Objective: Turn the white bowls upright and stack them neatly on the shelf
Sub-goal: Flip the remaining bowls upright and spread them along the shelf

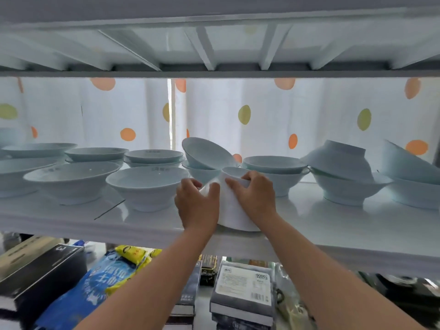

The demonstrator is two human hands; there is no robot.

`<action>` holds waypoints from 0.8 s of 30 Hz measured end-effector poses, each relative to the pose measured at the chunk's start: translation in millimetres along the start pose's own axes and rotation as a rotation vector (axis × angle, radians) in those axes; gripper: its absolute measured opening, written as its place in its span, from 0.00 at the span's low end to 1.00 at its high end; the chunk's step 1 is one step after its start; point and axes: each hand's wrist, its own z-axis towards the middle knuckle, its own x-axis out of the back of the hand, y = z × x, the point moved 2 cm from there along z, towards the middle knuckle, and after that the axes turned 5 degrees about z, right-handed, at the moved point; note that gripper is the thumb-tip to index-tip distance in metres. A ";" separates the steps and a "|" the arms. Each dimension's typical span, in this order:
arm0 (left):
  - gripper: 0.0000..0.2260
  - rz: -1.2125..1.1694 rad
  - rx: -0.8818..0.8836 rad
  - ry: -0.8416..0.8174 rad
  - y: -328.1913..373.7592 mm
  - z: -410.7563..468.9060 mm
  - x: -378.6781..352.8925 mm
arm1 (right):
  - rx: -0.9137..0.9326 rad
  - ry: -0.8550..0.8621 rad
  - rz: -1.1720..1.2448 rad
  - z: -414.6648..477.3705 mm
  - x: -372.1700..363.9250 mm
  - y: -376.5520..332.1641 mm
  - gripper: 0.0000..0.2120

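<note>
An upside-down white bowl [234, 210] rests rim-down near the front edge of the white shelf [333, 225]. My left hand [197, 206] grips its left side and my right hand [256, 195] grips its right side near the foot. Behind it a tilted bowl [206, 152] leans on an upright one. To the left stand several upright bowls [146, 184], some stacked. On the right, an inverted bowl [338, 160] sits tilted on an upright bowl [350, 189], and another tilted bowl [409, 163] lies on one at the far right.
A dotted curtain [262, 115] hangs behind the shelf, and the upper shelf's underside [214, 44] is close above. Below the shelf lie boxes [242, 291], a black case [40, 270] and a blue-and-yellow bag [102, 277].
</note>
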 end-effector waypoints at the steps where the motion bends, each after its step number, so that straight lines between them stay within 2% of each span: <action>1: 0.13 -0.010 0.085 -0.014 -0.5 -1.0 -2.6 | -0.005 -0.003 0.026 -0.1 5.5 0.1 0.19; 4: 0.16 -0.063 0.260 -0.042 1.7 -5.0 -8.6 | -0.036 0.005 0.079 -0.2 18.7 1.0 0.18; 9: 0.24 -0.425 0.496 -0.090 11.8 -9.9 -14.9 | -0.119 0.082 0.171 1.5 29.6 -1.3 0.16; 12: 0.24 -0.648 0.581 -0.216 17.5 -3.8 -19.2 | -0.164 0.106 0.214 1.9 32.6 -4.0 0.16; 15: 0.18 -0.785 0.518 -0.386 26.0 1.3 -18.5 | -0.202 0.136 0.243 1.6 34.5 -5.6 0.15; 18: 0.15 -0.871 0.442 -0.475 34.5 7.6 -13.4 | -0.241 0.176 0.282 0.8 38.3 -9.0 0.14; 24: 0.12 -0.791 0.271 -0.508 53.1 17.6 0.5 | -0.234 0.220 0.256 -8.2 45.8 -13.4 0.16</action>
